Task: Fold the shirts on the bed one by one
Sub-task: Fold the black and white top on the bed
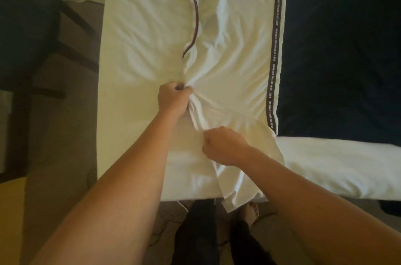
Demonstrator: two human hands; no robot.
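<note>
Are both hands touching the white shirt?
Touching. The head view shows the left hand bunching the white shirt in its curled fingers, and the right hand gripping a fold nearer the bed's edge.

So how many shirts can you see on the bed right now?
1 for sure: the white shirt spread over the bed, bunched in the left hand and right hand. The dark fabric on the right may be another; I cannot tell.
</note>
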